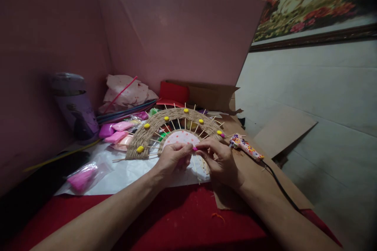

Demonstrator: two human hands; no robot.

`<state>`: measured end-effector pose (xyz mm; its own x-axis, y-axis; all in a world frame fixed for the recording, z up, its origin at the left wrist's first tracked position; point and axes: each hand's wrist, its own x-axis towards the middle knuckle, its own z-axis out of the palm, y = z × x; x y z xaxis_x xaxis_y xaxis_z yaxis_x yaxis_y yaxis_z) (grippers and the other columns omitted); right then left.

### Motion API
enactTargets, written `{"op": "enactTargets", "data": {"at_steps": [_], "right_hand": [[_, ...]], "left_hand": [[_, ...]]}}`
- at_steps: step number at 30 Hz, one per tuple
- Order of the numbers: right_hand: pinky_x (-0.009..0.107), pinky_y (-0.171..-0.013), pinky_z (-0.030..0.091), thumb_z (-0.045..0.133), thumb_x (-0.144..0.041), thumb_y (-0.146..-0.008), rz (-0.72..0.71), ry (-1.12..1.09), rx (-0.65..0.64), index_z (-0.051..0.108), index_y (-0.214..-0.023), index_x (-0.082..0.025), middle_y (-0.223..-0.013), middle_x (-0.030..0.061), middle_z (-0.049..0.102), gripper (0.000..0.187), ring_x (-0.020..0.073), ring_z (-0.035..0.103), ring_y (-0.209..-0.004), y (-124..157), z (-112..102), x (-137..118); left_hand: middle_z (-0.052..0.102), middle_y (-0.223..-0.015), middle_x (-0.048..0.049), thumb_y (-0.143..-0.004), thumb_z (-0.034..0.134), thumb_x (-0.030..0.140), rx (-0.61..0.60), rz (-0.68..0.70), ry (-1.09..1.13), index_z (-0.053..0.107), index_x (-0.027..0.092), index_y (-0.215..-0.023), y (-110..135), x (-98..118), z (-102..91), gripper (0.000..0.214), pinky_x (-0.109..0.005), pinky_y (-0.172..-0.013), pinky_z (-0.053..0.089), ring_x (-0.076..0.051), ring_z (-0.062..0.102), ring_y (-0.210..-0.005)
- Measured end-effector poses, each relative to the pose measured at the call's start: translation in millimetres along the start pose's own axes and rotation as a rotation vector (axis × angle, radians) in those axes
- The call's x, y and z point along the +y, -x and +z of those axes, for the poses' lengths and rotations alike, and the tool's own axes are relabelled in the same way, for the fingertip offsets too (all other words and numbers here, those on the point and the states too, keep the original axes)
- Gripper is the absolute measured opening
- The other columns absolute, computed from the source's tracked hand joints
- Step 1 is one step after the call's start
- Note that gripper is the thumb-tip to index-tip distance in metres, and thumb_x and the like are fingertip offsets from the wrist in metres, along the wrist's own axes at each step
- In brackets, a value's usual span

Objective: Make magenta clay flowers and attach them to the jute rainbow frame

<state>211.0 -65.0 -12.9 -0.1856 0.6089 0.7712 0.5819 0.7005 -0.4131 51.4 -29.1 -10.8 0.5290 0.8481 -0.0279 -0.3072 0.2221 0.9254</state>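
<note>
A tiny bright pink lump of modelling clay [194,148] is pinched between the fingertips of my left hand [175,159] and my right hand [222,160]. Just behind them lies a half-round woven twine arch [136,140] with thin sticks poking out of both edges. Several yellow clay ovals [146,126] are spaced along it, and the rightmost has a small pink piece [222,135] beside it. Under the arch is a white half circle with pink dots [176,137]. Loose thin sticks [194,166] lie partly hidden beneath my hands.
A flower-patterned glue gun [246,147] rests on brown cardboard [235,196] at the right, its black cord running forward. Pink clay packets [122,126] and a purple tumbler [76,113] stand left. Another bagged pink clay [84,176] lies on white sheeting [118,180] over red cloth [165,219].
</note>
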Motion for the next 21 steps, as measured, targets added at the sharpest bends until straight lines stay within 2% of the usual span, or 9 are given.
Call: {"op": "enactTargets", "data": {"at_steps": [5,12,18,21], "right_hand": [[0.025,-0.055,0.044,0.058,-0.017,-0.083,-0.003,0.002,-0.001,0.061,-0.091,-0.019,-0.078,0.0023,0.060,0.008,0.0121,0.054,-0.065,-0.3,0.4,0.6],[0.025,-0.055,0.044,0.057,-0.016,-0.083,-0.009,0.003,0.002,0.061,-0.088,-0.019,-0.077,0.0016,0.060,0.006,0.0118,0.053,-0.065,-0.3,0.8,1.4],[0.025,-0.053,0.044,0.059,-0.020,-0.083,0.020,0.010,-0.029,0.061,-0.088,-0.019,-0.078,0.0023,0.060,0.006,0.0120,0.052,-0.063,-0.7,-0.6,-0.4],[0.026,-0.053,0.044,0.057,-0.020,-0.084,0.006,0.007,-0.012,0.061,-0.087,-0.019,-0.077,0.0025,0.061,0.005,0.0124,0.053,-0.064,-1.2,-1.0,-0.6]], "left_hand": [[0.047,-0.038,0.0049,-0.058,0.076,0.041,0.007,0.007,-0.007,0.055,0.013,-0.056,0.3,0.2,0.4,0.035,-0.016,-0.031,0.021,-0.003,0.032,-0.031],[0.047,-0.038,0.0046,-0.063,0.070,0.049,-0.004,0.031,-0.042,0.053,0.014,-0.055,0.0,-1.0,-0.3,0.040,-0.017,-0.031,0.020,-0.003,0.030,-0.030],[0.048,-0.039,0.0053,-0.060,0.074,0.042,-0.005,0.020,-0.037,0.053,0.014,-0.056,0.8,0.8,0.4,0.035,-0.017,-0.031,0.020,-0.003,0.031,-0.030],[0.047,-0.039,0.0052,-0.064,0.071,0.046,-0.012,0.038,-0.043,0.055,0.014,-0.058,0.6,-0.3,-0.1,0.037,-0.017,-0.032,0.021,-0.003,0.032,-0.031]]}}
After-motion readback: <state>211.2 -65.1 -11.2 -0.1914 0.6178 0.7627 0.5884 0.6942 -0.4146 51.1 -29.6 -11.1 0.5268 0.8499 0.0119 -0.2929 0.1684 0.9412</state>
